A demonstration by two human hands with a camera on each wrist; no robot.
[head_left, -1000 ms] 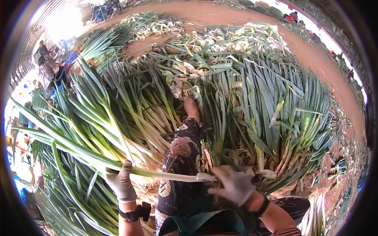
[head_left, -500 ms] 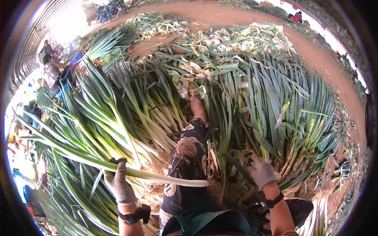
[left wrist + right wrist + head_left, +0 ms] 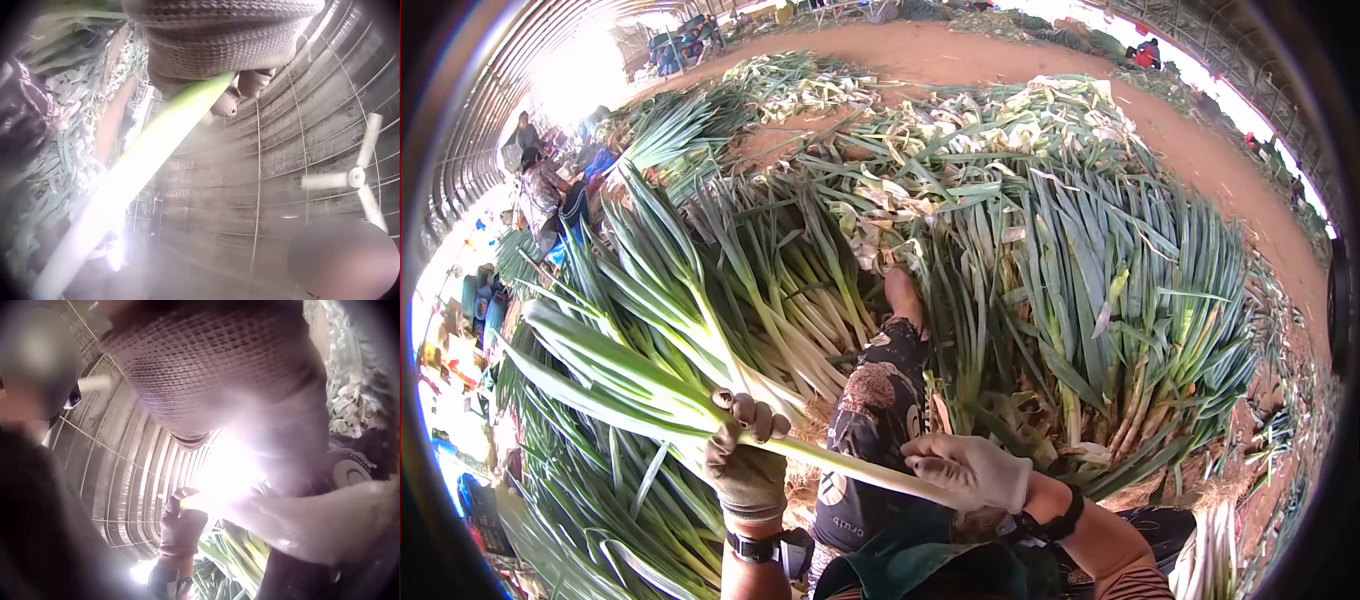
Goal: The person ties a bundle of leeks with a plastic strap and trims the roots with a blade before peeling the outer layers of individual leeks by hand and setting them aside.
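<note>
Gloved fingers of my left hand (image 3: 747,460) curl around a long leek (image 3: 840,464), its green leaves fanning out to the upper left. Over its white end lies my gloved right hand (image 3: 970,474), fingers bent against the stalk; the hand hides part of that end. In the left wrist view the pale stalk (image 3: 140,156) slants down from my left hand (image 3: 225,44). The right wrist view shows the white end (image 3: 319,522) below my right hand (image 3: 231,381), with my left hand (image 3: 181,531) farther along the leek.
Leeks with white stems (image 3: 800,365) lie left of my leg (image 3: 875,410); a dense row of leeks (image 3: 1090,270) stands right. Trimmed leaves (image 3: 1040,115) are heaped beyond, before a bare dirt path (image 3: 960,50). A person (image 3: 542,195) sits at the far left.
My right hand has come back left from the leaves onto the leek's white end. My left hand has moved slightly right, its fingers now visibly curled, and the leek slopes down more steeply.
</note>
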